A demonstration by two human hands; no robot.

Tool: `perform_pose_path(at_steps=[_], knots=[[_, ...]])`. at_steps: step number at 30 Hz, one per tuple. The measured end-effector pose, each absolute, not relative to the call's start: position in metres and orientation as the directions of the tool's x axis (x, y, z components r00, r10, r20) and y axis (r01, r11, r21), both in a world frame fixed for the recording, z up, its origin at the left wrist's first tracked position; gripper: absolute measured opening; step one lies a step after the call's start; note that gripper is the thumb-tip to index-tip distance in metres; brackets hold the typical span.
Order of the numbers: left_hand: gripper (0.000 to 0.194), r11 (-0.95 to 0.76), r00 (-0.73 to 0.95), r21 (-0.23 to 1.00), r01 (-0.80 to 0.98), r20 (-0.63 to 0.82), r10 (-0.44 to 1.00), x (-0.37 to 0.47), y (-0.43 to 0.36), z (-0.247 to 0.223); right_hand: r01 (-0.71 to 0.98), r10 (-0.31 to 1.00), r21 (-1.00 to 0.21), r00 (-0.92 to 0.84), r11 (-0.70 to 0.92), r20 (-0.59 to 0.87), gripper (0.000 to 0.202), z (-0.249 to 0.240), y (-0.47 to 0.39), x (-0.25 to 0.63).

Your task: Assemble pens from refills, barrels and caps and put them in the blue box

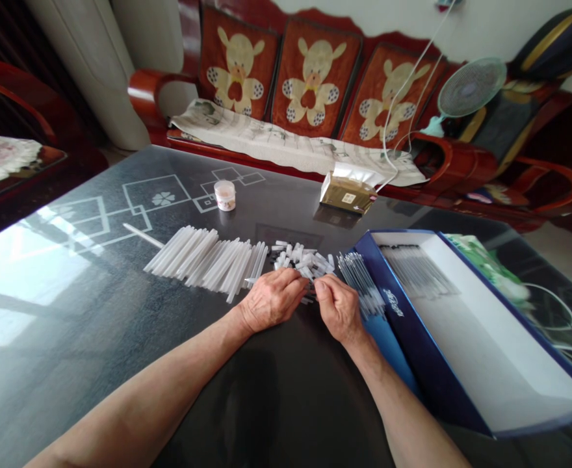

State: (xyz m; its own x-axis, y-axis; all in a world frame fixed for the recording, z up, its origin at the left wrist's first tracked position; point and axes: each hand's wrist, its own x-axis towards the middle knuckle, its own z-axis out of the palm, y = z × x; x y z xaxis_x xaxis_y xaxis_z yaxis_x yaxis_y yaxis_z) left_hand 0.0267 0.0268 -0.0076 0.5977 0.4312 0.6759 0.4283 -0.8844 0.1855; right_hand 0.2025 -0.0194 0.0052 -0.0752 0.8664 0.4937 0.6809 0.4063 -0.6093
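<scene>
My left hand [275,299] is closed in front of the caps, with a thin pale tip poking out at its left side; it seems to grip a white pen tube. My right hand [337,304] is closed beside it, its fingers pinched on something too small to make out. Just beyond both hands lies a heap of short white and black caps [305,257]. A row of white pen tubes [193,253] spreads to the left. Thin refills [361,279] lie in a bundle on the right, against a blue box [403,325].
More refills [417,270] lie inside the box. A small round tub [225,196] and a tissue box [348,194] stand farther back on the dark table [120,312]. Green-white plastic packaging [485,266] and white cables are beyond the box.
</scene>
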Motion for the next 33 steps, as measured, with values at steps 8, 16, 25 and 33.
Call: perform_pose_path(at_steps=[8, 16, 25, 33], knots=[[0.023, -0.882, 0.603, 0.168, 0.440, 0.672, 0.430, 0.0264, 0.0268, -0.0074, 0.634, 0.847, -0.616, -0.123, 0.468, 0.517, 0.007, 0.0089, -0.0219, 0.2006], [0.021, -0.892, 0.627, 0.164, 0.420, 0.659, 0.416, 0.0268, 0.0260, -0.0073, 0.721, 0.864, -0.561, -0.104, 0.407, 0.493, 0.032, 0.0033, -0.0192, 0.2016], [0.020, -0.895, 0.615, 0.169, 0.412, 0.673, 0.411, 0.0263, 0.0256, -0.0071, 0.663, 0.846, -0.584, -0.144, 0.468, 0.513, 0.010, 0.0059, -0.0220, 0.2017], [0.019, -0.899, 0.625, 0.171, 0.403, 0.666, 0.407, 0.0263, 0.0270, -0.0092, 0.690, 0.869, -0.590, -0.118, 0.419, 0.480, 0.028, 0.0029, -0.0206, 0.2030]])
